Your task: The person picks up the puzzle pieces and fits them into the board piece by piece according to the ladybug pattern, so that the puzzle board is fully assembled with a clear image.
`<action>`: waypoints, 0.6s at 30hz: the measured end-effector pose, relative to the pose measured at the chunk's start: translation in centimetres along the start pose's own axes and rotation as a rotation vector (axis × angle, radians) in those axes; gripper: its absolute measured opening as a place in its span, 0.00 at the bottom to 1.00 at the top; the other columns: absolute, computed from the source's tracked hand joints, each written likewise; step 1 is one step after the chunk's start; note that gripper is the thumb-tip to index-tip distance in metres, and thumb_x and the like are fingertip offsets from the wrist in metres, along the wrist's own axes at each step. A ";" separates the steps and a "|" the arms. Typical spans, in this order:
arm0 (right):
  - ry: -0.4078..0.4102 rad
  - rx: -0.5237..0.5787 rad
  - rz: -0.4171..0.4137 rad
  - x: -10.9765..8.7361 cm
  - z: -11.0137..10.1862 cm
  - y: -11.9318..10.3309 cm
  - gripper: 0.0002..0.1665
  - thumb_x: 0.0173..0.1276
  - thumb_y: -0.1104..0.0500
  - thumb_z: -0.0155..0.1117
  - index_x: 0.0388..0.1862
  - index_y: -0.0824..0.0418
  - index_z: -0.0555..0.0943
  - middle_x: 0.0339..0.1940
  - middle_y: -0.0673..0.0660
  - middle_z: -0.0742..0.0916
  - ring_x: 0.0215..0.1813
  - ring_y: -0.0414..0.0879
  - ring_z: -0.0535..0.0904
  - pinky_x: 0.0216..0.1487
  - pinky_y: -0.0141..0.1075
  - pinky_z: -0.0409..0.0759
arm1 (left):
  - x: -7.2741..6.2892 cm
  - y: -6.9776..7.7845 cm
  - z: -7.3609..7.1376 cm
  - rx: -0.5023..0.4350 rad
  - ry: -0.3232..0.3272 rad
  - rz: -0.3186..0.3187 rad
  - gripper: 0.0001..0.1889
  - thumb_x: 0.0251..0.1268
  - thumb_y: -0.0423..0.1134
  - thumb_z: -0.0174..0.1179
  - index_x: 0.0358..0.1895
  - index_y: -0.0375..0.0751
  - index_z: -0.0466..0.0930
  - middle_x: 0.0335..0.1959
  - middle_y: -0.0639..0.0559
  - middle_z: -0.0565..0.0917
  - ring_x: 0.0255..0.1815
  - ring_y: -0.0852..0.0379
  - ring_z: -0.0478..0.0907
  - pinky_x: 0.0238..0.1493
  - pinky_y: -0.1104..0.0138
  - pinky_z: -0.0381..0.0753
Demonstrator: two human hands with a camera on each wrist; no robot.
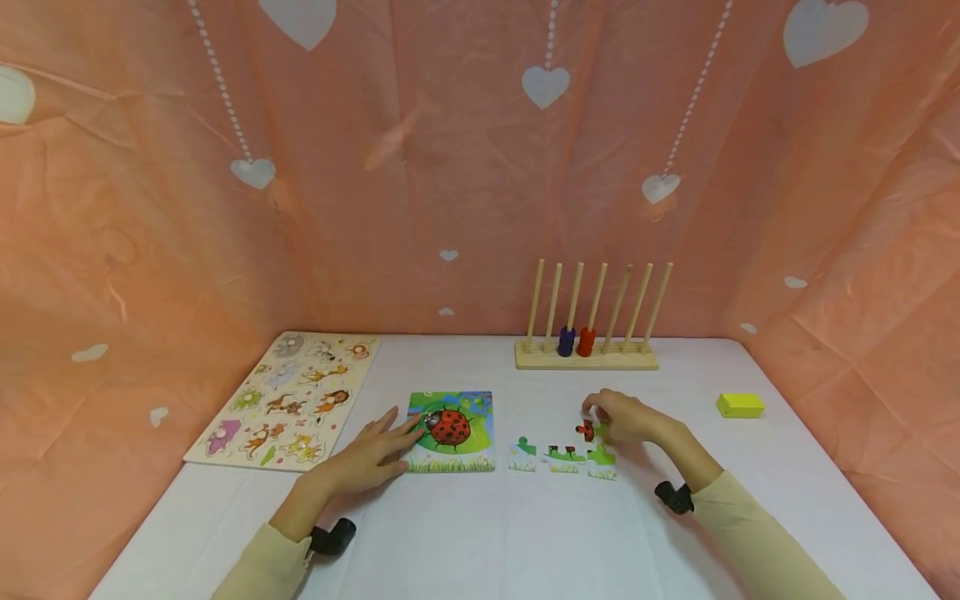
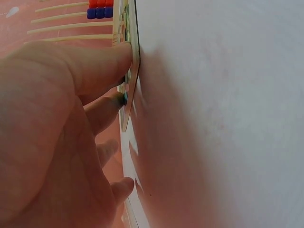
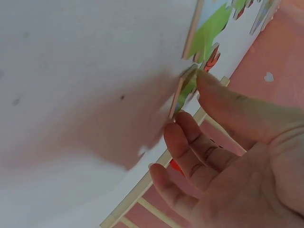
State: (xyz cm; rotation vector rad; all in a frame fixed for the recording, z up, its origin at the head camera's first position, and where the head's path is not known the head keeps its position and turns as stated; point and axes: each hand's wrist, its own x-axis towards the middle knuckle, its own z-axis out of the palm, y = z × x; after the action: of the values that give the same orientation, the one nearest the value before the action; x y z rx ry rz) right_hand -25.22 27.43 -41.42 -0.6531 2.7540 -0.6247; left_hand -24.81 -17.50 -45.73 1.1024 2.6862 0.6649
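My left hand (image 1: pixel 365 458) rests with spread fingers on the left edge of a square ladybug picture board (image 1: pixel 480 408). In the left wrist view, the thumb (image 2: pixel 107 64) and index finger touch the board's edge. My right hand (image 1: pixel 628 417) pinches a green-and-red jigsaw piece (image 3: pixel 187 89) between thumb and fingers, at the upper right of a small group of pieces. Below it lie a corner piece (image 1: pixel 602 472), a middle bottom piece (image 1: pixel 564 460) and a left corner piece (image 1: pixel 522 457). Part of the pinched piece is hidden by the fingers.
An animal peg puzzle board (image 1: pixel 258 400) lies at the left. At the back stands a wooden rack (image 1: pixel 585 361) with several upright pegs, carrying blue rings (image 1: pixel 566 342) and red rings (image 1: pixel 586 342). A yellow block (image 1: pixel 740 406) lies at the right.
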 end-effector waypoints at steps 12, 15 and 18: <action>0.035 0.003 -0.041 -0.2 0.0 0.5 0.24 0.50 0.79 0.64 0.48 0.68 0.78 0.32 0.55 0.76 0.35 0.46 0.70 0.37 0.38 0.71 | 0.1 -0.1 0.1 -0.003 0.002 -0.002 0.28 0.72 0.39 0.58 0.72 0.32 0.67 0.78 0.38 0.58 0.77 0.25 0.41 0.69 0.30 0.47; 0.044 -0.011 -0.057 -0.3 0.0 0.6 0.23 0.51 0.80 0.60 0.47 0.66 0.79 0.32 0.55 0.76 0.35 0.46 0.70 0.37 0.38 0.71 | 0.1 -0.1 0.1 -0.005 0.000 -0.004 0.28 0.72 0.39 0.58 0.72 0.32 0.67 0.77 0.38 0.59 0.77 0.25 0.41 0.69 0.30 0.47; 0.060 -0.015 -0.067 -0.3 0.0 0.7 0.22 0.52 0.81 0.58 0.44 0.65 0.81 0.33 0.55 0.78 0.36 0.47 0.71 0.39 0.40 0.73 | 0.1 -0.1 0.1 -0.005 0.002 -0.001 0.28 0.72 0.39 0.58 0.72 0.32 0.67 0.77 0.38 0.59 0.77 0.25 0.42 0.69 0.30 0.48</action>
State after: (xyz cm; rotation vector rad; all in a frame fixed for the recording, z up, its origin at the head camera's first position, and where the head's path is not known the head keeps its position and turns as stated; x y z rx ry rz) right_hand -25.22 28.08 -41.72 -0.7447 2.8045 -0.6492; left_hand -24.94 -17.42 -45.83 1.0993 2.6850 0.6726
